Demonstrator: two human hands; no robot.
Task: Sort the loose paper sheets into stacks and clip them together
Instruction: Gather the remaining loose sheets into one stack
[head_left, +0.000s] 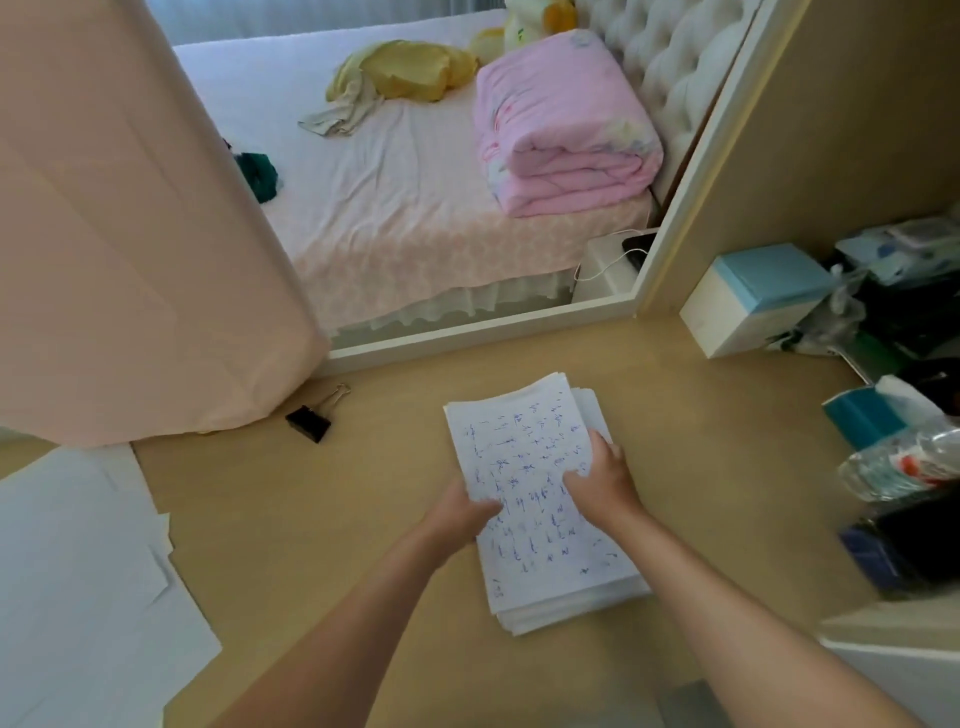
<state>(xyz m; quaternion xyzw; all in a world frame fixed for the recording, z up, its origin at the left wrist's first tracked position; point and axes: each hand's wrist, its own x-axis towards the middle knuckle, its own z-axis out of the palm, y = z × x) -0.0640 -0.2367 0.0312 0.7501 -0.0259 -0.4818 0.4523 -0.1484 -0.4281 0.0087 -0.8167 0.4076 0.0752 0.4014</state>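
A thick stack of white sheets with blue handwriting (530, 488) lies on the tan desk (322, 519), its edges slightly fanned. My left hand (462, 512) grips the stack's left edge, thumb on the top sheet. At the right edge my right hand (602, 480) holds the stack, fingers curled over the top. A black binder clip (310, 420) with silver handles lies on the desk to the upper left, apart from both hands. Several blank white sheets (78, 571) are spread at the desk's left edge.
A pink curtain (130, 234) hangs at the left, touching the desk. At the right stand a white and blue box (748, 301), a teal tissue box (862, 415), a plastic bottle (904, 462) and dark clutter. A bed with a pink quilt (561, 124) lies beyond the desk.
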